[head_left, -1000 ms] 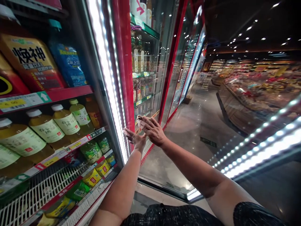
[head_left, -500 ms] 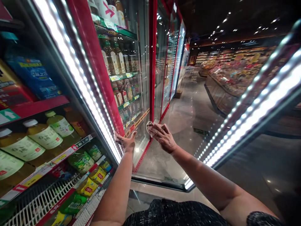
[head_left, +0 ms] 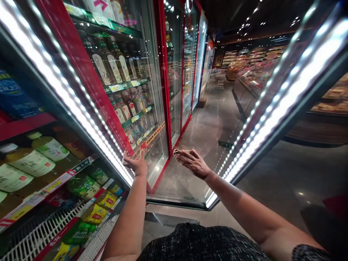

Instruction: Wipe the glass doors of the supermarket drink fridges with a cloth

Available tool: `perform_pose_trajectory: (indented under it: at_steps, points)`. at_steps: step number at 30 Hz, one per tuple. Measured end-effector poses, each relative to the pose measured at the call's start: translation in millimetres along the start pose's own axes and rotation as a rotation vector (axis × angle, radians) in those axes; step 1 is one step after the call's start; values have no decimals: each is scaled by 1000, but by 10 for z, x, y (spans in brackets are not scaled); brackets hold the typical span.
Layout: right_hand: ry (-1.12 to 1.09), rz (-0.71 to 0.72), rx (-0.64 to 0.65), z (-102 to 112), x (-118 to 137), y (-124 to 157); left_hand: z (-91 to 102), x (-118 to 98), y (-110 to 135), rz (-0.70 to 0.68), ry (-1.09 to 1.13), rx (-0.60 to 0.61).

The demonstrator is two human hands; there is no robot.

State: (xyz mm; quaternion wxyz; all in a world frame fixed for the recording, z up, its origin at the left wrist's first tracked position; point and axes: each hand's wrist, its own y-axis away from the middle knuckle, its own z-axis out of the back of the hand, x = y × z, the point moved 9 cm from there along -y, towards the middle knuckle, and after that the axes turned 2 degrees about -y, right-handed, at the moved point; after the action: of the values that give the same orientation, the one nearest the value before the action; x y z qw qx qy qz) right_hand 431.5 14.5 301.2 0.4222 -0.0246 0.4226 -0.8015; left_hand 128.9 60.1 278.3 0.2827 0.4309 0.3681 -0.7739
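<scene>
A glass cooler door (head_left: 176, 188) with bright light strips along both sides stands open in front of me. My right hand (head_left: 197, 165) lies over a crumpled, light-brown cloth (head_left: 178, 154) and holds it at the glass; most of the cloth is hidden under the fingers. My left hand (head_left: 137, 165) is at the left light strip (head_left: 108, 154), its thumb up and spread from the fingers. It appears to rest against the door's edge, though the contact itself is hard to make out.
On my left, cooler shelves hold tea bottles (head_left: 31, 163) and yellow packets (head_left: 96, 214) above a white wire rack (head_left: 46, 228). Through the glass, red-framed coolers (head_left: 167, 90) line the aisle. A wooden-sided display (head_left: 251, 94) stands across the grey floor (head_left: 202, 127).
The view has turned, so the shelves and door strips sit further left. Relative to the body, my right hand with the cloth has shifted slightly right and down; my left hand stays by the left strip.
</scene>
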Motion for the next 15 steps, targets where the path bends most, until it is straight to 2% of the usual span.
perform_pose_trajectory:
  at_steps: [4,7,11,13,15]
  points:
    - [77,-170,-106,327,-442,-3,-32,-231,113,-87,2,60]
    - [102,-235,-170,428,-603,57,-80,-361,209,-125,-5,120]
    - [84,-185,-134,225,-408,370,-199,-380,296,-79,-24,255]
    - [81,-143,-76,103,-268,556,-235,-357,307,-50,-35,302]
    - [77,-143,-14,63,-239,692,-241,-368,303,-69,-42,319]
